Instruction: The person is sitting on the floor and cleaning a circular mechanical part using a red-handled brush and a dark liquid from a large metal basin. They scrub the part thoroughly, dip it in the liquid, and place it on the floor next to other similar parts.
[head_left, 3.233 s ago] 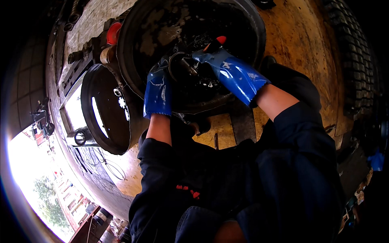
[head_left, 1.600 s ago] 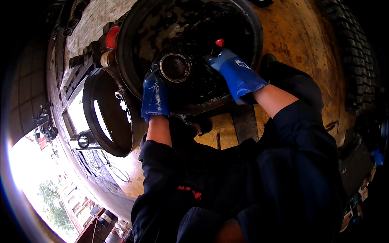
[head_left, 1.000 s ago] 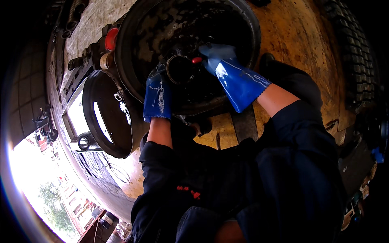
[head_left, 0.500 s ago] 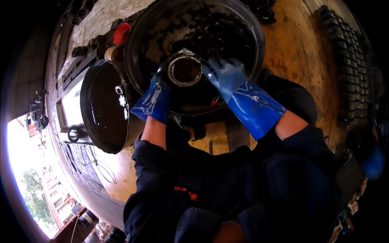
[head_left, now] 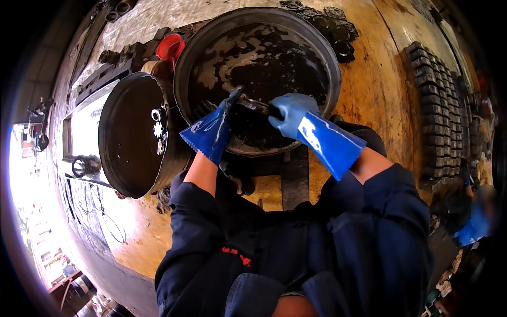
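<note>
A round metal part with a ring-shaped opening (head_left: 253,104) is tilted over the dark liquid in a large round metal tub (head_left: 334,63), so mostly its brownish edge shows. My left hand (head_left: 231,104), in a blue rubber glove, grips the part's left side with the thumb up. At the part's right end, my gloved right hand (head_left: 293,112) is closed with curled fingers against it. Its fingertips are partly hidden, and the underside of the part lies in shadow.
Left of the tub stands a second round pan (head_left: 105,153) of dark liquid, small metal rings (head_left: 156,114) in it. A red cup (head_left: 170,47) sits behind it. Dark metal parts (head_left: 338,31) lie beyond the tub; stacked dark blocks (head_left: 435,111) line the right. Another person's blue clothing (head_left: 472,227) shows far right.
The part has tipped from facing me with its opening visible to nearly edge-on. My right hand has gone from spread fingers to curled ones. The view has shifted, showing more of the tub's far rim.
</note>
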`<action>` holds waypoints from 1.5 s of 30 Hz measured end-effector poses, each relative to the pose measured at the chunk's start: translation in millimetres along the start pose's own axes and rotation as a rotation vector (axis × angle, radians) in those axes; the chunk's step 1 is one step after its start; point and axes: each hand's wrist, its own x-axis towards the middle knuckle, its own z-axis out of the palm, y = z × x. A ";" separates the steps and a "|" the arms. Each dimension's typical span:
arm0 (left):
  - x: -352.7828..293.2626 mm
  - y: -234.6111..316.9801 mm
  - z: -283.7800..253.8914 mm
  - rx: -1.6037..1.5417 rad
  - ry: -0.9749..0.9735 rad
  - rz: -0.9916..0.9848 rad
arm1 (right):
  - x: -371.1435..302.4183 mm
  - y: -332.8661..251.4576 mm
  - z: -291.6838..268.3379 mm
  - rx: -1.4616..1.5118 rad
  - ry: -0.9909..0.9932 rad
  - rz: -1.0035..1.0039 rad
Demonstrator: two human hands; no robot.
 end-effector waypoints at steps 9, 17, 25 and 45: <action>6.6 -12.0 -25.7 0.093 -0.054 -0.164 | -17.6 37.7 4.7 0.571 -0.206 0.708; -52.2 -59.4 -3.3 1.206 0.012 0.626 | -39.8 28.7 -8.8 0.871 -0.277 0.535; -54.8 -107.5 12.0 1.468 0.307 0.745 | -36.4 26.9 15.0 0.616 -0.239 0.471; -17.7 -107.8 -6.3 1.840 0.446 0.383 | -52.7 16.4 -5.1 0.431 -0.291 0.359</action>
